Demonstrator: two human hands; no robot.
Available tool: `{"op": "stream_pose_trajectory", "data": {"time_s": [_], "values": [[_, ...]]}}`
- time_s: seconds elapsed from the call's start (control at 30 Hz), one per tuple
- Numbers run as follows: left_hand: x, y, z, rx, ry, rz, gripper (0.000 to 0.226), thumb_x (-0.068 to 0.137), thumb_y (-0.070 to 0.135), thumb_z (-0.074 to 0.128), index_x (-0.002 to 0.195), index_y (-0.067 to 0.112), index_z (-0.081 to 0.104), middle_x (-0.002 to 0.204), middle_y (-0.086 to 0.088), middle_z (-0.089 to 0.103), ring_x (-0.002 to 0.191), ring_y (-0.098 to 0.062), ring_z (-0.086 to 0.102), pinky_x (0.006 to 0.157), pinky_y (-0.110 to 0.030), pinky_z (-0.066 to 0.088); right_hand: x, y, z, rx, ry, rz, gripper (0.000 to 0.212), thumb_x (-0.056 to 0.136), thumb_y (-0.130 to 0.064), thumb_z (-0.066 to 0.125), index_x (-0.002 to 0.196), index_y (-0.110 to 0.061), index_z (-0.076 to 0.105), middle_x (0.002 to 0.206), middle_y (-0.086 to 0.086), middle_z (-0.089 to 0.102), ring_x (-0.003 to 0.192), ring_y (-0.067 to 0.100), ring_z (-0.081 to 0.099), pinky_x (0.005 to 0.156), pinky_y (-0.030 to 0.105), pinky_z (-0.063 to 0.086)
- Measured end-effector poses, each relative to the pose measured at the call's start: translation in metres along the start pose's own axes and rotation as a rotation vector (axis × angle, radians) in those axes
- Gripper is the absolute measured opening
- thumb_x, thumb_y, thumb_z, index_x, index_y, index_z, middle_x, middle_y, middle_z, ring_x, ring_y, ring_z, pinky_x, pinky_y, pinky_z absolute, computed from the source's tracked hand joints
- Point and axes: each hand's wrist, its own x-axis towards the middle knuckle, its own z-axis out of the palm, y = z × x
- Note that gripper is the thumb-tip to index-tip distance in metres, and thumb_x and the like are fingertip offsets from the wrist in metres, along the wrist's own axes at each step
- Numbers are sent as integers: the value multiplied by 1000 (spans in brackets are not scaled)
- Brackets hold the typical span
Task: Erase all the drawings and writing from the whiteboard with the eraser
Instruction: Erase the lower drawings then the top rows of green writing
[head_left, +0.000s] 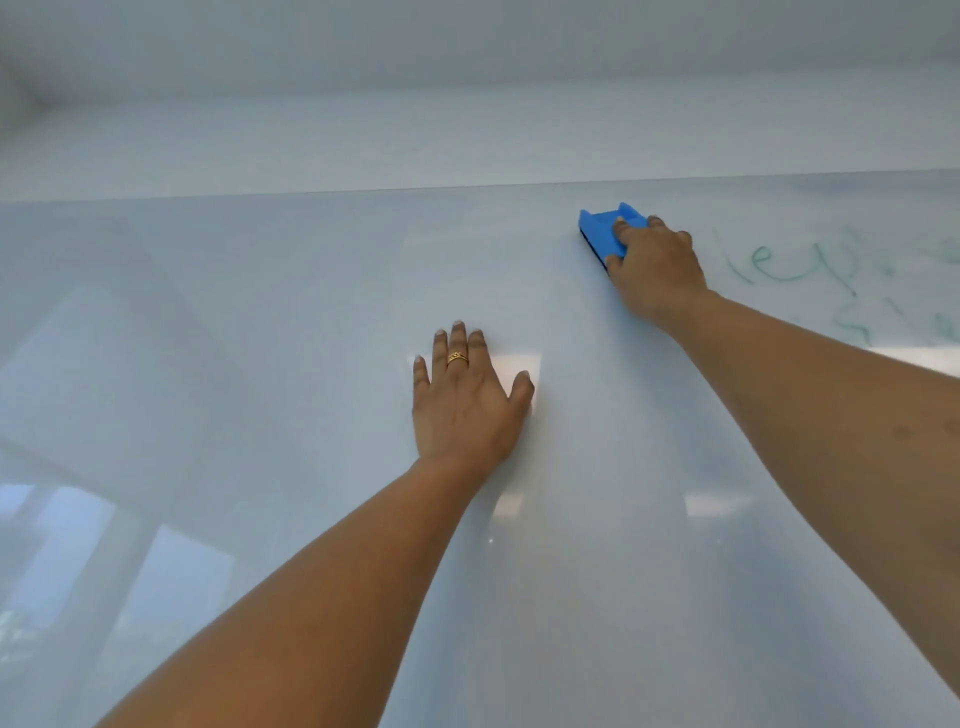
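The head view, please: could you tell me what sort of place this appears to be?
Probably an office or classroom: a large glossy white whiteboard fills the view, faint green marker writing sits at its right, and the right hand grips a blue plastic eraser.

Cool, even light washes the glossy whiteboard (260, 312), leaving only weak shadows. Window reflections (78, 545) show as pale blocks across the whiteboard's lower left, and a small bright glare patch (519, 366) sits near its centre. Green writing (810, 265) at its upper right looks faint and smeared. Above its top edge, the wall (467, 130) is soft and featureless.
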Motion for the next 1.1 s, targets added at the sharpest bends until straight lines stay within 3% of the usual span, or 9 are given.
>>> {"op": "stream_pose_trajectory", "data": {"time_s": [0.27, 0.43, 0.7, 0.93, 1.1], "values": [[-5, -2, 1, 61, -9, 14, 68, 97, 50, 25, 150, 14, 5, 158, -1, 0, 145, -15, -4, 116, -36, -2, -22, -6, 3, -24, 26, 124, 53, 98, -19, 36, 147, -10, 18, 152, 22, 10, 131, 37, 23, 104, 42, 29], [-5, 12, 2, 66, 0, -56, 66, 97, 46, 27, 150, 10, 7, 158, -5, 3, 145, -19, -3, 116, -39, -2, -42, -26, 10, -58, 16, -58, 53, 98, -19, 33, 147, -12, 17, 153, 22, 8, 130, 37, 26, 103, 40, 29], [-2, 58, 12, 32, 19, -45, 65, 97, 45, 29, 149, 9, 11, 158, -7, 4, 145, -20, -2, 115, -37, -4, -50, -8, 2, -4, -39, -337, 41, 98, -21, 33, 140, -17, 31, 154, 15, 14, 124, 33, 36, 98, 36, 35], [7, 92, 26, -58, 13, -94, 67, 97, 45, 31, 149, 8, 10, 158, -7, 3, 145, -20, -4, 115, -38, -4, -24, 58, -15, 21, -21, -191, 45, 97, -21, 37, 142, -19, 32, 153, 12, 17, 127, 35, 33, 102, 42, 34], [5, 93, 33, 1, 28, -116, 68, 97, 47, 24, 150, 10, 3, 158, -5, -2, 145, -18, -8, 116, -38, -7, -8, 117, -31, -37, 38, -46, 44, 97, -21, 38, 141, -20, 32, 152, 9, 21, 125, 36, 35, 97, 43, 36]]}}
